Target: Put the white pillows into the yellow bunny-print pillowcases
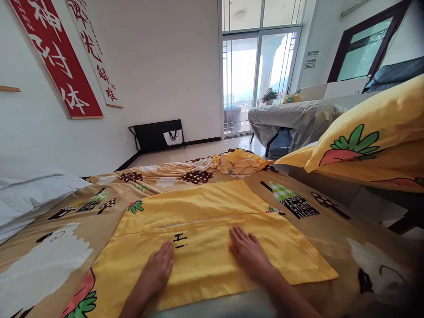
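Note:
A yellow pillowcase lies spread flat over the patterned bed cover, with black "Hi" lettering and carrot prints near its corners. A seam or overlapped edge crosses it from left to right. My left hand rests on the cloth just left of the lettering, fingers stretched out and holding nothing. To the right of the lettering, my right hand lies palm down on the same cloth, fingers extended and slightly blurred. Both palms are hidden from view.
Crumpled yellow cloth sits at the bed's far edge. White pillows are at left; a yellow carrot-print pillow stands at right. Beyond are a plastic-covered table and a black folded frame against the wall.

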`<state>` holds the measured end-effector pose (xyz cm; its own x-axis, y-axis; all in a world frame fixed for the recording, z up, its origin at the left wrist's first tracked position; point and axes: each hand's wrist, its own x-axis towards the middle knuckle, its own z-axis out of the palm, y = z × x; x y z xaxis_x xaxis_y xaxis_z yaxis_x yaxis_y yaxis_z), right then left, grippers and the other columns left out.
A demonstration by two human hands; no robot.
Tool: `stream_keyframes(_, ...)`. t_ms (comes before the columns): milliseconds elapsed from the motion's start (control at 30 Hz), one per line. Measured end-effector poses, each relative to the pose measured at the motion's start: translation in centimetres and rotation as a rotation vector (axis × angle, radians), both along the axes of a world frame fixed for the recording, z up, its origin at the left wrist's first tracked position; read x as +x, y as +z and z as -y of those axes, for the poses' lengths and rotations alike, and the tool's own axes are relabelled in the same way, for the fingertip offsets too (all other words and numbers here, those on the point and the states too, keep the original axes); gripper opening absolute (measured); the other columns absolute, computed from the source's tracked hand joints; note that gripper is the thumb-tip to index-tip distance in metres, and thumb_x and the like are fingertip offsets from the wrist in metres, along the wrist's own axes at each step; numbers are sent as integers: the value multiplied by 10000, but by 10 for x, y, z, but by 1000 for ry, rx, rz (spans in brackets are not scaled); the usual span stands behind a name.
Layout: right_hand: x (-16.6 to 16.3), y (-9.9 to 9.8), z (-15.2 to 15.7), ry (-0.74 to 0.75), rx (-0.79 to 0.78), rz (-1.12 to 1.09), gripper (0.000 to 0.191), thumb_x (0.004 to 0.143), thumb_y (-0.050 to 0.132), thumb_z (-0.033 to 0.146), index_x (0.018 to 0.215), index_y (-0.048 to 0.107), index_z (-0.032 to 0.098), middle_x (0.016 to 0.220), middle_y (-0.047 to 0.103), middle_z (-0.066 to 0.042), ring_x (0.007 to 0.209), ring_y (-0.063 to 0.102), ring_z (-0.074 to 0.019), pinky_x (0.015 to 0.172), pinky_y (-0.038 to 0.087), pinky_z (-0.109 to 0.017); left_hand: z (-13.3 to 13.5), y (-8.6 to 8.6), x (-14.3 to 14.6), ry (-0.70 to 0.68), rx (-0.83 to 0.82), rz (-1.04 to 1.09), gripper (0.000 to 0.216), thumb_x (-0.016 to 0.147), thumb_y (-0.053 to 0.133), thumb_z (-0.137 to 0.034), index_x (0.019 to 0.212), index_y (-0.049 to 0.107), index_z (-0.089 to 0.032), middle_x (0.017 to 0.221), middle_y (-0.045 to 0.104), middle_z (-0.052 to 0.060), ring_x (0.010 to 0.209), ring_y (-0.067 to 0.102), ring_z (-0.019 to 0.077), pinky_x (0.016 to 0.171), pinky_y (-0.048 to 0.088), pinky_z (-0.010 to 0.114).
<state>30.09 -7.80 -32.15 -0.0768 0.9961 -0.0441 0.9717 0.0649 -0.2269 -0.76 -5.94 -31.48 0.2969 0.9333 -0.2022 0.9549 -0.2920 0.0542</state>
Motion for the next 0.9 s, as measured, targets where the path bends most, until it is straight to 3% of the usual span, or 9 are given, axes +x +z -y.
stream_keyframes(100, -64, -1, -10, 239, 38, -118, 556, 889, 359, 274, 1434, 379, 163, 1493, 309, -139, 1392, 277, -274, 1107, 249, -479, -11, 8, 74, -236, -5, 127, 579, 897, 276, -239, 1458, 290, -101, 1531, 237, 86, 1418, 219, 200, 1164, 205, 389)
stream_keyframes(167, -79, -2, -15, 279, 45, -152, 554, 896, 360, 275, 1437, 372, 158, 1499, 304, -137, 1396, 267, -273, 1120, 232, -458, -17, 4, 88, -261, 5, 151, 575, 907, 267, -244, 1465, 271, -105, 1534, 221, 94, 1423, 202, 209, 1165, 190, 425)
stream_keyframes(233, -69, -1, -17, 277, 33, -179, 553, 911, 367, 352, 1440, 370, 189, 1513, 287, -109, 1405, 246, -264, 1132, 199, -463, -22, -3, 74, -211, 31, 166, 555, 931, 271, -319, 1469, 275, -184, 1538, 219, 65, 1424, 204, 219, 1156, 189, 473)
stream_keyframes(333, -22, -1, -16, 202, -4, -166, 612, 909, 370, 500, 1454, 340, 224, 1535, 234, -78, 1421, 202, -250, 1139, 157, -487, -23, -13, 19, -11, 107, 133, 551, 937, 273, -456, 1460, 289, -281, 1541, 223, 17, 1424, 207, 221, 1143, 194, 499)
stream_keyframes(500, 55, -12, -9, -22, 28, -42, 647, 920, 278, 579, 1469, 298, 239, 1540, 228, -57, 1426, 185, -226, 1143, 144, -485, -12, -23, -70, 300, 214, -71, 596, 917, 274, -467, 1464, 276, -231, 1540, 232, 17, 1422, 214, 207, 1133, 202, 468)
stream_keyframes(567, 65, -14, -9, -55, 27, -12, 647, 922, 285, 566, 1470, 296, 222, 1538, 236, -69, 1426, 185, -229, 1141, 150, -494, -8, -27, -87, 356, 229, -136, 597, 911, 277, -445, 1463, 278, -220, 1539, 236, 14, 1419, 223, 201, 1128, 211, 454)
stream_keyframes(667, 54, -7, -10, -65, 14, -14, 588, 930, 329, 458, 1445, 352, 175, 1521, 274, -122, 1421, 194, -257, 1128, 173, -516, -5, -31, -93, 379, 281, -154, 586, 911, 262, -446, 1458, 294, -238, 1538, 242, 3, 1415, 234, 197, 1124, 213, 454)
stream_keyframes(767, 20, 10, -9, 169, -19, -122, 542, 912, 378, 357, 1421, 392, 172, 1509, 301, -146, 1414, 224, -259, 1118, 211, -490, -4, -30, -89, 382, 290, -165, 582, 912, 241, -440, 1454, 307, -237, 1537, 242, 2, 1415, 234, 192, 1126, 208, 452)
stream_keyframes(900, -34, 24, -9, 588, -53, -209, 577, 873, 487, 423, 1404, 408, 211, 1514, 296, -147, 1409, 232, -281, 1117, 194, -486, -2, -23, -85, 382, 240, -195, 588, 917, 231, -426, 1466, 272, -221, 1546, 208, 7, 1424, 208, 188, 1129, 208, 443)
